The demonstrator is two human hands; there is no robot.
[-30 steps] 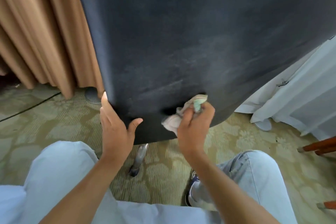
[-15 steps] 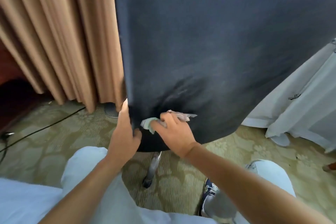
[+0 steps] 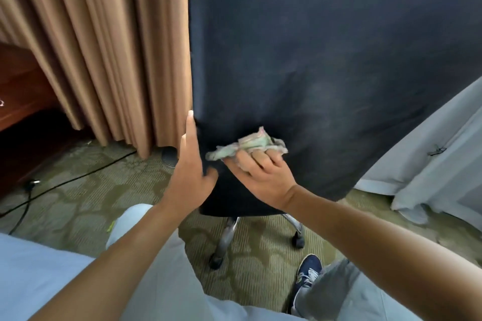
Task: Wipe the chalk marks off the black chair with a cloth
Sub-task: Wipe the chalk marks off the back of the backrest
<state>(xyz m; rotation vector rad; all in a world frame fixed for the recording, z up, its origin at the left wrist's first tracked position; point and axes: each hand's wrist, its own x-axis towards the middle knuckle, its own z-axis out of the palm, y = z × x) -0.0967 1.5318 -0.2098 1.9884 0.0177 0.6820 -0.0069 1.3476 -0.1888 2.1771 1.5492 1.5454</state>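
- Head view, change: cloth (image 3: 247, 144) had travelled from the lower middle of the black chair (image 3: 326, 60) back toward its left edge and partway back again within the last second, so wiping strokes were under way along the bottom of the backrest.
- Head view, marks: faint pale smears seemed to remain to the right of the cloth, though blur made this uncertain; more passes were probably needed.
- Head view, hands: right hand (image 3: 260, 174) clutched the crumpled cloth against the fabric. Left hand (image 3: 190, 172), fingers straight, braced the chair's left edge, just beside the cloth.
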